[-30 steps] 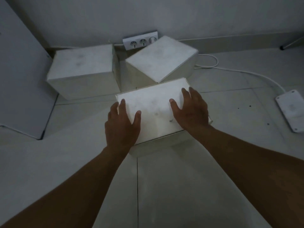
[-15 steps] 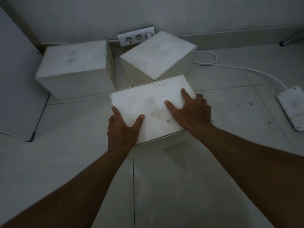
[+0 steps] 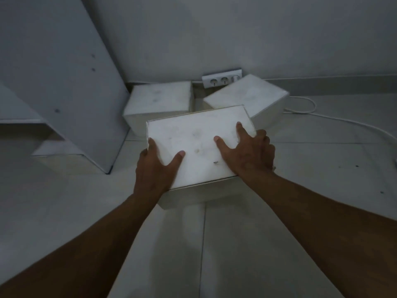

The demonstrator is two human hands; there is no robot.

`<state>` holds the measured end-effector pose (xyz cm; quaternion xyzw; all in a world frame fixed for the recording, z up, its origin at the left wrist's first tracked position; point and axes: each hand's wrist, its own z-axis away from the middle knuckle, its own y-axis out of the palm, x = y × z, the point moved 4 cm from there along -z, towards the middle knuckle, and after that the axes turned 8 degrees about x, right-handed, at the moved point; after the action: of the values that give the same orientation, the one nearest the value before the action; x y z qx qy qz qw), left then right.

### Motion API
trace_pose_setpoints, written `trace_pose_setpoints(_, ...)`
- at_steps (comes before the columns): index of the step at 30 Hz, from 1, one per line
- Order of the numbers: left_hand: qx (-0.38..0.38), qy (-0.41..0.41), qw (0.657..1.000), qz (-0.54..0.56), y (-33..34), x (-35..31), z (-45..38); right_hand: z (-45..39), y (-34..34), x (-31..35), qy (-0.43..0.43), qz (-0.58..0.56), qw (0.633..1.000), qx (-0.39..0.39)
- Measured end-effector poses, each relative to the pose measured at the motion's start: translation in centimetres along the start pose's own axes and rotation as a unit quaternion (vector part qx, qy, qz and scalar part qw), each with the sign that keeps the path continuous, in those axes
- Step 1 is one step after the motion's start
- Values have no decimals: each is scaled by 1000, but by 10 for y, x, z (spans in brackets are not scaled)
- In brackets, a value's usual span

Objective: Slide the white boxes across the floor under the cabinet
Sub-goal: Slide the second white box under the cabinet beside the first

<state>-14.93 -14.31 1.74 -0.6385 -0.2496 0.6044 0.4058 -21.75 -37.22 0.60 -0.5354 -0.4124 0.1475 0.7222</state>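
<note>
The left hand (image 3: 153, 168) is clamped on the near-left corner of the nearest white box (image 3: 199, 145), thumb on the lid and fingers down its side; the right hand (image 3: 249, 151) is now wrapped over the right edge, where a second ago it lay flat. The box sits on the tiled floor (image 3: 300, 211), close against two other white boxes (image 3: 159, 102) (image 3: 247, 93). The cabinet's side panel (image 3: 64, 82) has come into fuller view at left, so a leftward slide appears imminent.

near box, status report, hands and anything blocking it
Left hand and right hand clamped on near white box. Box on floor, short of cabinet. Two white boxes close behind.
</note>
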Motion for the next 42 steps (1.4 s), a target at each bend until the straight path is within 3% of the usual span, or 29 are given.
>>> trace_pose_setpoints(6, -26, 11, 999, -26, -52, 14, 3, 22, -7, 43, -15, -17, 1000, -6)
trace_pose_setpoints(15, -25, 6, 1000, -18, -103, 103, 20, 84, 25, 116, -19, -5, 1000, -18)
trace_pose_setpoints(26, 26, 93, 995, -15, -165, 197, 30, 197, 58, 185, 77, -1, 996, -53)
trace_pose_setpoints(38, 105, 164, 981, 21, -288, 314, 1, 297, 90, 340, 152, 35, 983, -95)
trace_pose_setpoints(42, 102, 145, 984, 26, -327, 359, -11, 312, 109, 396, 151, 58, 984, -81)
